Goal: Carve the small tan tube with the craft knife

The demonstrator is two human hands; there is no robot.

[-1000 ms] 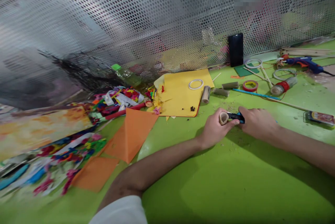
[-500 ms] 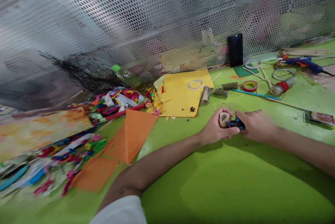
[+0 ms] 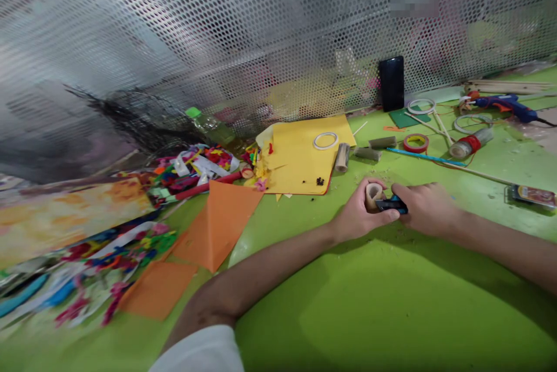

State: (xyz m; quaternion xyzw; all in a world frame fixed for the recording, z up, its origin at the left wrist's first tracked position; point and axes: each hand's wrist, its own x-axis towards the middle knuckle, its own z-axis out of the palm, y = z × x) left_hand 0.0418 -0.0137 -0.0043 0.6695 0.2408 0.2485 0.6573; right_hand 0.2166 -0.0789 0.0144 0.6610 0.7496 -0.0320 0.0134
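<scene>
My left hand is closed around a short tan tube that looks like a piece of bamboo or thick cardboard, its open end tilted up toward me. In my right hand is a black-and-blue utility knife, its dark front end against the tube's near right side. My left thumb lies along the front of the knife. How far the blade is out cannot be made out. Small shavings are scattered on the green table around both hands.
Behind my hands lie several short tubes, a red tape roll and yellow sheets. A glue gun is at the far right, and a phone leans on the perforated metal panel. Orange sheets and colourful scraps lie left.
The tube has turned slightly in my left hand, so its opening shows rounder. Both hands stay in nearly the same place, with the knife still at the tube.
</scene>
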